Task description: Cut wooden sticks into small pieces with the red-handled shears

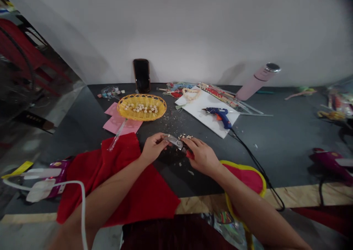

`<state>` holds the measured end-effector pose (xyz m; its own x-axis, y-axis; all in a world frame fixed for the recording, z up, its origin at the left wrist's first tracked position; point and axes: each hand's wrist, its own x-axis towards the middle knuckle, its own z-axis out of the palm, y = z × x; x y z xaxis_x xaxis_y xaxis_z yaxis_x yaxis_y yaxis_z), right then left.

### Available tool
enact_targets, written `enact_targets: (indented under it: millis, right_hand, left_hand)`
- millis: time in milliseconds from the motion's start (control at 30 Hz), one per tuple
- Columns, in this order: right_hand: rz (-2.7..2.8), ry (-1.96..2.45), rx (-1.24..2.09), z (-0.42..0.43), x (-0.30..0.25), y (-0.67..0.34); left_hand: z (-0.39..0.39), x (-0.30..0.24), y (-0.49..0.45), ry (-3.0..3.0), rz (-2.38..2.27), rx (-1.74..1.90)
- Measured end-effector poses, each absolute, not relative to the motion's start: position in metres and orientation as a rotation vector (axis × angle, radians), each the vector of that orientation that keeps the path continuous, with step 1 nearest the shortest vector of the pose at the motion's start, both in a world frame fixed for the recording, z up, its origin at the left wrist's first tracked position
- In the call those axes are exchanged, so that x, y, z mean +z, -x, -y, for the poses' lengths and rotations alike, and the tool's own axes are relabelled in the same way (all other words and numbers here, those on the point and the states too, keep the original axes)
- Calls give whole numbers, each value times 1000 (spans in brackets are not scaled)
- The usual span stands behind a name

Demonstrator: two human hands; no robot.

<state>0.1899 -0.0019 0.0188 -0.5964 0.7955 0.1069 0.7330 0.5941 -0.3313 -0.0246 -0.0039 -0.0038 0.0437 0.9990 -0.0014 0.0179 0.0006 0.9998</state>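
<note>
My right hand [202, 154] is closed around the red handle of pruning shears [175, 141], whose silver blades point left. At the blade tips, my left hand [154, 147] has its fingers pinched on a small pale piece [168, 135]. Just beyond my right fingers lies a little pile of pale bits [185, 136] on the dark table. Past my left hand, a yellow woven basket [142, 117] holds several small pale pieces and rests partly on pink sheets [110, 123]. Crumbs are scattered between the basket and my hands.
A blue glue gun [220, 114] lies on a white board [204, 117], its black cord running to the front edge. Behind stand a phone [142, 75] and a pink bottle [253, 83]. Red cloth [138, 187] lies under my left forearm; a white cable [82, 206] crosses there.
</note>
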Motion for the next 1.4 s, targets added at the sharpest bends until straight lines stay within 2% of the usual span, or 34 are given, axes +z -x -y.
enact_targets:
  millis: [600,1400]
  right_hand:
    - [2672,1245,389,-3,23,-195]
    - [2645,1223,412,-2,18,-194]
  left_hand:
    - [3,-9,28,-1299,-1229,1079]
    - [4,-3,24,-1213,-1221,1166]
